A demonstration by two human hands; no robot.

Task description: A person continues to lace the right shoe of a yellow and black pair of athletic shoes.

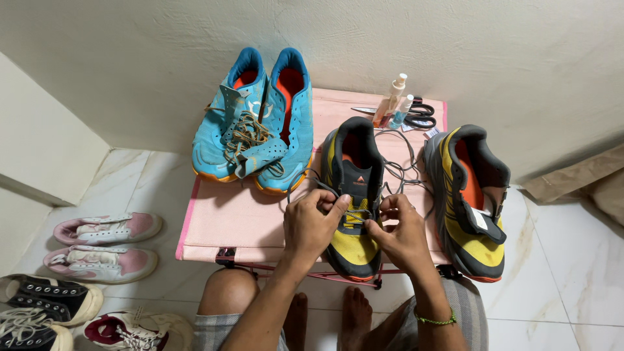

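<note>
Both hands work at the yellow shoe [354, 214] that stands toe toward the person on the pink worktop [234, 218], near its front edge. The left hand [313, 224] sits at the shoe's left side, its fingers [331, 203] pinched together on the grey lace [396, 170] just below the black tongue. The right hand [402, 233] lies on the shoe's right side, touching it, with its fingers [390, 207] likewise closed on the lace; a green band circles that wrist. Loose loops of the lace trail back across the worktop behind the shoe. Just to the right stands the second shoe [471, 205] of the pair, unlaced, its tongue folded forward. At the rear left of the worktop a blue pair [257, 120] rests side by side, partly unlaced, tongues flopped out. At the rear edge lie two small spray bottles [393, 101] and black scissors [419, 116], close together. On the floor to the left lie pink-and-white sneakers [104, 246], and nearer the person black ones [45, 305]. The person's bare knees and feet show below the worktop.
</note>
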